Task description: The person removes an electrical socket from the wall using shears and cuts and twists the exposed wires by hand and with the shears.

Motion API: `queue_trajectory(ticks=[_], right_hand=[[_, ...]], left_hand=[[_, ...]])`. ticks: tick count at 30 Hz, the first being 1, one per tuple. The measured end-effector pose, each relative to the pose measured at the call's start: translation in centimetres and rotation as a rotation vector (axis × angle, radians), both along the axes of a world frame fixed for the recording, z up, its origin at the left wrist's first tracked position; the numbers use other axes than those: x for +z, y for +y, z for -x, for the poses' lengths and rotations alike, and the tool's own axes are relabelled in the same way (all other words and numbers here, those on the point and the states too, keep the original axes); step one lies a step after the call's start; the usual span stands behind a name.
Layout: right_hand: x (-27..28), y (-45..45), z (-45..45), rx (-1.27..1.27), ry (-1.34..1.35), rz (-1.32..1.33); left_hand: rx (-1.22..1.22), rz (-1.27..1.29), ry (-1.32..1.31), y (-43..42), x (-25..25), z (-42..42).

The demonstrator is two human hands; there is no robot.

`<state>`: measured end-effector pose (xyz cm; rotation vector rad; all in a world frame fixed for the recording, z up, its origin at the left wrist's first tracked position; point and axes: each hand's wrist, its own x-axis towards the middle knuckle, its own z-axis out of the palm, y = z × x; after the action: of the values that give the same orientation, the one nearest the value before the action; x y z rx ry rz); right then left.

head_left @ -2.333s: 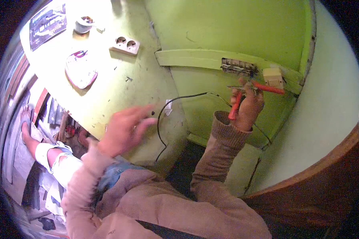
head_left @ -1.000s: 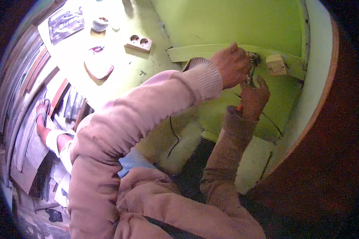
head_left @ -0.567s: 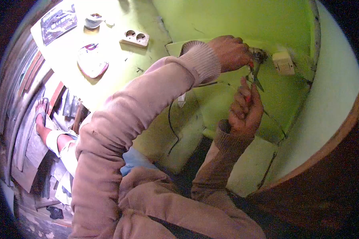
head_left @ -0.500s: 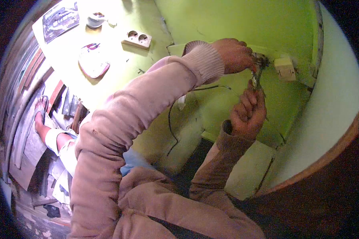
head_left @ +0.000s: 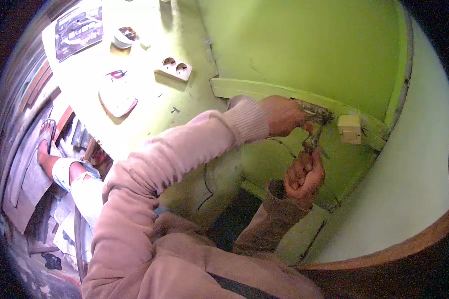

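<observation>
My left hand [head_left: 287, 117] reaches to a metal socket insert with dark wiring [head_left: 317, 112] at the green ledge. Its fingers are bent together there, their tips partly hidden, with a small red spot beside them. Just below, my right hand [head_left: 304, 177] is closed, palm towards me, around a thin grey metallic piece [head_left: 314, 139] that points up at the wiring. I cannot tell its exact kind. A dark cable [head_left: 284, 144] runs from under my left sleeve towards the right fingers. Right of both hands, a cream box [head_left: 349, 129] is fixed on the ledge.
On the bright table are a double socket [head_left: 174, 69], a white cup [head_left: 123, 38], a pouch-like object [head_left: 117, 99], a printed sheet [head_left: 79, 33] and small screws [head_left: 175, 109]. Another person's leg and sandalled foot [head_left: 47, 130] show at left. A green panel [head_left: 304, 45] stands behind.
The view has tilted, so the hands, ledge and cream box sit lower. My right hand stays closed just below the wiring; my left hand remains at the socket insert.
</observation>
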<state>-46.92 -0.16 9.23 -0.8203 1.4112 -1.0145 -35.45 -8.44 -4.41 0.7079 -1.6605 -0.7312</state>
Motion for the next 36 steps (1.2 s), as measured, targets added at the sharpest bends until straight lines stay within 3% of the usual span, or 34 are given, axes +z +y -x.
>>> queue_trajectory(ticks=[1,3,4,6,8,13,15,16,18,19,20,25,27,29,31,33,34,36], right_hand=[[0.5,0.0,-0.1,-0.004,0.004,0.007],[1.0,0.2,-0.6,-0.039,0.379,0.013],[1.1,0.2,-1.4,-0.037,0.378,0.014],[1.3,0.6,-3.3,0.019,1.062,0.01],[0.6,-0.3,-1.0,0.075,1.164,0.13],[1.3,-0.1,-0.9,0.204,1.538,0.261],[1.4,1.5,-4.0,0.014,1.168,0.154],[1.4,1.6,-3.9,0.025,1.162,0.161],[1.2,1.3,-2.7,-0.131,0.798,0.267],[1.1,1.2,-2.2,-0.127,0.798,0.266],[1.1,1.1,-1.9,-0.075,0.841,0.303],[0.5,0.2,-2.4,0.012,0.943,0.366],[0.2,-0.7,-1.8,0.053,1.142,0.401],[0.2,-1.3,-1.4,0.05,1.189,0.402],[0.4,-1.6,-1.3,0.044,1.236,0.402],[1.0,-1.4,-1.9,0.138,1.696,0.391],[0.9,-1.5,-2.5,0.13,1.693,0.387],[0.8,-0.8,-3.7,0.257,2.065,0.461]], left_hand=[[0.024,-0.005,0.091,0.3,-0.4,1.1],[0.051,-0.019,0.182,0.8,-1.4,3.8],[0.04,-0.115,0.222,1.1,-1.8,5.1],[0.017,-0.209,0.274,2.5,-1.6,8.6],[0.169,-0.115,0.501,3.2,-1.3,11.0],[0.149,-0.149,0.438,3.3,-1.1,12.5],[0.22,-0.091,0.41,3.5,-1.3,11.9],[0.252,-0.063,0.4,3.4,-1.3,11.7],[0.293,-0.038,0.393,3.6,-0.7,11.0],[0.21,-0.127,0.533,3.6,-0.1,10.9],[0.12,-0.215,0.673,3.7,0.1,11.0],[0.194,-0.117,0.662,2.9,-0.6,11.8],[0.222,-0.071,0.704,2.8,-0.8,11.8],[0.072,-0.171,0.577,2.7,-1.0,11.6],[0.063,-0.192,0.619,3.0,-0.6,11.7],[0.045,-0.209,0.659,3.2,0.1,12.7],[0.011,-0.257,0.726,3.3,0.5,13.1],[-0.046,-0.3,0.787,5.3,-0.1,14.0]])
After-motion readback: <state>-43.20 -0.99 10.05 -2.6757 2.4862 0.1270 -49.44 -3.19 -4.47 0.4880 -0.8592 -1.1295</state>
